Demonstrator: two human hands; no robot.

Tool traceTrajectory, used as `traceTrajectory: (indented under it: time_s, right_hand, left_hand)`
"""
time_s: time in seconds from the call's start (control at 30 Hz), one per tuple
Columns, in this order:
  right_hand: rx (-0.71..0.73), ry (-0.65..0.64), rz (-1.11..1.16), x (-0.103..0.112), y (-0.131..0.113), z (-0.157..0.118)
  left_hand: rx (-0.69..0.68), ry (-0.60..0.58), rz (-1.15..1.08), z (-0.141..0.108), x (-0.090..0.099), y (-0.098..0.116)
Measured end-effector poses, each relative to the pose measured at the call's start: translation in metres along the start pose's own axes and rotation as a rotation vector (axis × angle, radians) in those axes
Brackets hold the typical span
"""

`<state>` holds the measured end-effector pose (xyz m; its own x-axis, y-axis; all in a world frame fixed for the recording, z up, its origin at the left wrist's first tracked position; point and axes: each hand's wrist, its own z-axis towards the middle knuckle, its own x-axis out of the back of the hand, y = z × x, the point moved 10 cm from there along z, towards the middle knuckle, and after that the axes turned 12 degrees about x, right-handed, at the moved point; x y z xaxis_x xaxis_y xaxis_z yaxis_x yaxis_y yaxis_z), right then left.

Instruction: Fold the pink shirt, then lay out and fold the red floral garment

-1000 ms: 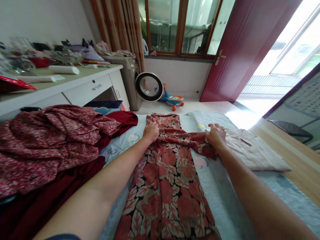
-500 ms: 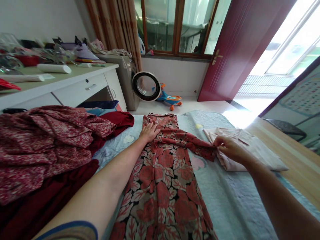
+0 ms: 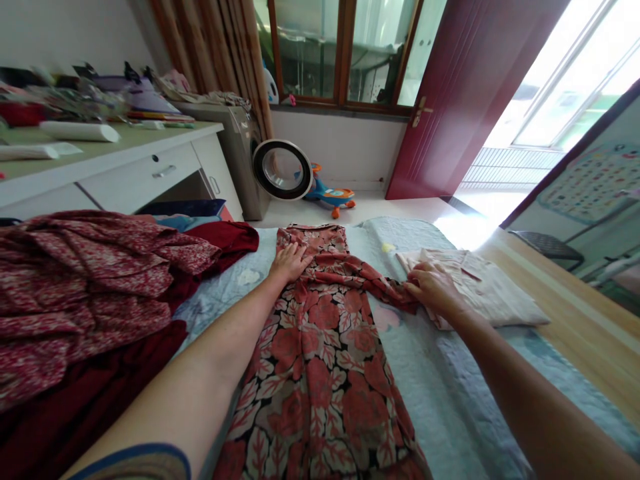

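A long floral dress [image 3: 320,347] in red, beige and black lies stretched out on the light blue bedding. My left hand [image 3: 290,262] rests flat on its upper part, fingers spread over the cloth near the left edge. One sleeve [image 3: 370,273] runs across the dress to the right. At the cuff, my right hand [image 3: 434,287] is closed on the sleeve end, its fingertips partly hidden. Just beyond that hand lies a folded pale pink shirt [image 3: 495,287].
A crumpled red-and-white patterned garment [image 3: 90,280] and dark red cloth [image 3: 230,240] are heaped at left. Behind them stand a white desk [image 3: 175,167] and a washing machine with its round door [image 3: 283,170] open. A toy ride-on car [image 3: 330,195] is on the floor.
My right hand has come slightly left and flattened lower over the sleeve end. My left hand stays on the dress. The whole view has shifted a little.
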<state>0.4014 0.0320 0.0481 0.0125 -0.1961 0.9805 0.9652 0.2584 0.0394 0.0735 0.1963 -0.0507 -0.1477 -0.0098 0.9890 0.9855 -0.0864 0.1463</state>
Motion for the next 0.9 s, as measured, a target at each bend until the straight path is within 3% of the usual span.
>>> traceTrajectory:
  time_s: [0.2,0.43,0.67,0.8,0.9]
  right_hand:
    - [0.101,0.001,0.03,0.001,-0.015,0.002]
    - [0.064,-0.053,-0.03,0.003,-0.016,0.005]
    - [0.087,-0.179,-0.068,-0.01,-0.023,0.006]
    - [0.123,-0.023,0.059,0.013,-0.027,0.006]
    - [0.034,0.117,0.339,0.034,-0.019,0.003]
  left_hand:
    - [-0.004,0.006,-0.006,0.001,0.0,0.0]
    - [0.003,0.002,-0.005,0.0,0.001,0.001]
    - [0.007,0.009,-0.003,0.0,-0.001,0.001]
    - [0.007,0.003,0.004,0.001,-0.001,0.001]
    - [0.016,-0.01,0.008,-0.001,0.0,0.001]
